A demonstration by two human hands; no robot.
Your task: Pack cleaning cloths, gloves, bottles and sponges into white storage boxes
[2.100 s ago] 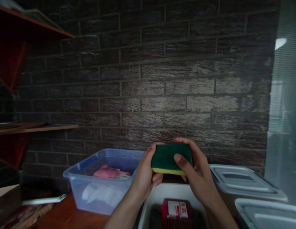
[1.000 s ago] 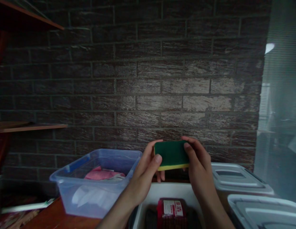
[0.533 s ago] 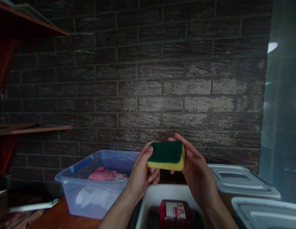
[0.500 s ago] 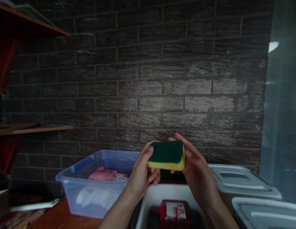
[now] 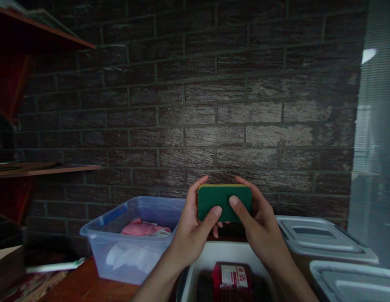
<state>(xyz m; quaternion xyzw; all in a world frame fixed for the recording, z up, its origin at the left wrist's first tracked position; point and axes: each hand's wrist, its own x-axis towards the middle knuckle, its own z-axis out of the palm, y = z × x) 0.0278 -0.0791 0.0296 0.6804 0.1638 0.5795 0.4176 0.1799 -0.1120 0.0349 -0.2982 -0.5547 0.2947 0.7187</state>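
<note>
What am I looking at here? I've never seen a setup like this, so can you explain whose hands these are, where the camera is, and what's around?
There is no machine here: these are a person's own bare hands, seen from a camera worn on their head that looks forward and down.

The left hand and right hand together hold a rectangular green-and-yellow sponge, its green face towards the camera and both thumbs on it.

Below is an open white plastic bin containing a red package with a white label. To the left, a translucent bluish plastic box with a crumpled pink cloth inside stands on a reddish-brown surface. Two pale grey plastic lids are on the right. Behind everything is a dark brick wall.
</note>
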